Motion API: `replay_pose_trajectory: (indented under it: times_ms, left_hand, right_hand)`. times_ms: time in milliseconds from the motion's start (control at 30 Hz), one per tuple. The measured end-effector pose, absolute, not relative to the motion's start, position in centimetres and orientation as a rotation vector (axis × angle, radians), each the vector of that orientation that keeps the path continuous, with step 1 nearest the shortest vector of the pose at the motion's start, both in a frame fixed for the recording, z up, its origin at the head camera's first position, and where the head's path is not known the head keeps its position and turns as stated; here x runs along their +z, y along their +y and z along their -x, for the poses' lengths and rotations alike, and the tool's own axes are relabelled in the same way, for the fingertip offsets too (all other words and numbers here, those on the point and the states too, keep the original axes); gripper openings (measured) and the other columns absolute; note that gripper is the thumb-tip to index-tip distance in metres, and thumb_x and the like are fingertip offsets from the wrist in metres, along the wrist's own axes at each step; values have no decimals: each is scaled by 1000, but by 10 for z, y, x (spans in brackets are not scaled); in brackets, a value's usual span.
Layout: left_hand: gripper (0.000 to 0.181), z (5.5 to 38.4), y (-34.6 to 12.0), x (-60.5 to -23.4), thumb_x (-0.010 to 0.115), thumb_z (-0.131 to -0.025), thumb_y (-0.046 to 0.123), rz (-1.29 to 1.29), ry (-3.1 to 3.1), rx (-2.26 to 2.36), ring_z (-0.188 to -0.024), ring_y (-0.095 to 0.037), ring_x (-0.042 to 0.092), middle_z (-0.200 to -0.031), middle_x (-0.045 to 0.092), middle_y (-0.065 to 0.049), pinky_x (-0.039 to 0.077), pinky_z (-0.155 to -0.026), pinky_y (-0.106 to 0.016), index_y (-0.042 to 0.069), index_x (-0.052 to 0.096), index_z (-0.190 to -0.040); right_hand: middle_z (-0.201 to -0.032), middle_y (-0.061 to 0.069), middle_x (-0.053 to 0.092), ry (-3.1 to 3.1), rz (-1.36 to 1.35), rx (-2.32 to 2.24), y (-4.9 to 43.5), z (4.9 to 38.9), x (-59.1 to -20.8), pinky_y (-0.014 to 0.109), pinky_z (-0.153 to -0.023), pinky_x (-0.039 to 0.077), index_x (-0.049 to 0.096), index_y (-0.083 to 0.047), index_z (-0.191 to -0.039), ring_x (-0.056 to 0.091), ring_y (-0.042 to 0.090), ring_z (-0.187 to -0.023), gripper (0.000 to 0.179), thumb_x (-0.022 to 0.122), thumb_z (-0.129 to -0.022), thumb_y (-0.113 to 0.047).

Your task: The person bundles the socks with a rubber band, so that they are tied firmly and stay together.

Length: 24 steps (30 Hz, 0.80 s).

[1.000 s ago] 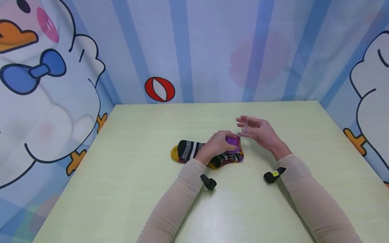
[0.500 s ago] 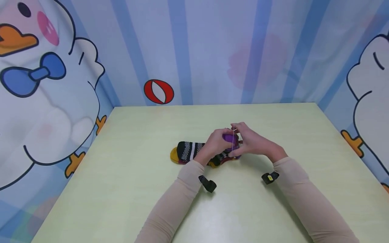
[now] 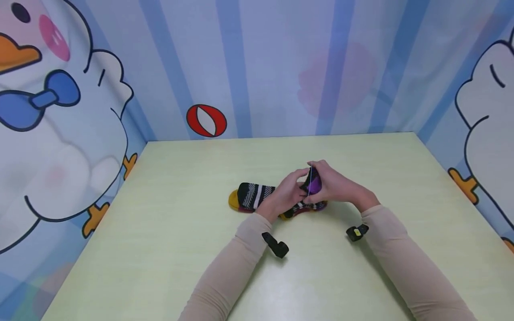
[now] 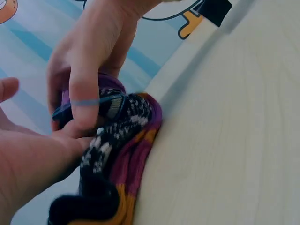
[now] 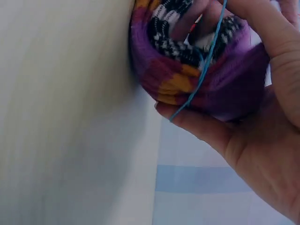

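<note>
A pair of patterned socks [image 3: 254, 196], black and white with mustard and maroon parts, lies along the table. Their purple end [image 3: 314, 184] is folded up off it. My right hand [image 3: 337, 185] grips this end between thumb and fingers. A thin blue band [image 5: 206, 68] is stretched from the right thumb to the fingers, across the folded sock end. My left hand [image 3: 285, 195] is just to the left, a digit reaching into the fold and another finger [image 4: 8, 89] standing apart. The sock partly hides the left fingertips.
The pale wooden table [image 3: 192, 249] meets a striped backdrop [image 3: 277, 67] with cartoon prints at its far edge. Small black cameras [image 3: 276, 245] are strapped to both wrists.
My right hand has come in from the right with the band round its fingers and taken the purple sock end. My left hand has loosened its hold there and drawn slightly left.
</note>
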State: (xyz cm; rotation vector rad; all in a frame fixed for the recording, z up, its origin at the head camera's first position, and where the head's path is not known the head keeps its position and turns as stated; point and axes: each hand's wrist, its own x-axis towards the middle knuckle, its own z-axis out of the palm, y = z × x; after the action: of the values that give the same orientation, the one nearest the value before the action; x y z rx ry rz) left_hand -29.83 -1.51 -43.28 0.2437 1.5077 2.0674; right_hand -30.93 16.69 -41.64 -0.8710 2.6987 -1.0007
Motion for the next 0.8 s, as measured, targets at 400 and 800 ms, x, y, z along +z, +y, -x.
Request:
replay_pose_trajectory:
  times_ms: [400,800]
  left_hand:
    - [38,299,-10,-446,46,-103,1,-515,2247,1720,-107,-20,65,-130,61,-11,54,-79,-30,13,54,-138]
    - [46,292,-6,-448,64,-96,2,-914,2500,1155,-119,-17,56,-134,58,-8,45,-95,-21,9,52,-140]
  right_hand:
    - [-117,20,60,2651,884,-975,203,321,-419,44,-80,50,53,6,-132,59,28,-95,50,70,-86,-5]
    - [-111,13,51,2668,779,-988,229,319,-407,44,-82,41,58,-5,-98,49,29,-98,16,64,-85,2]
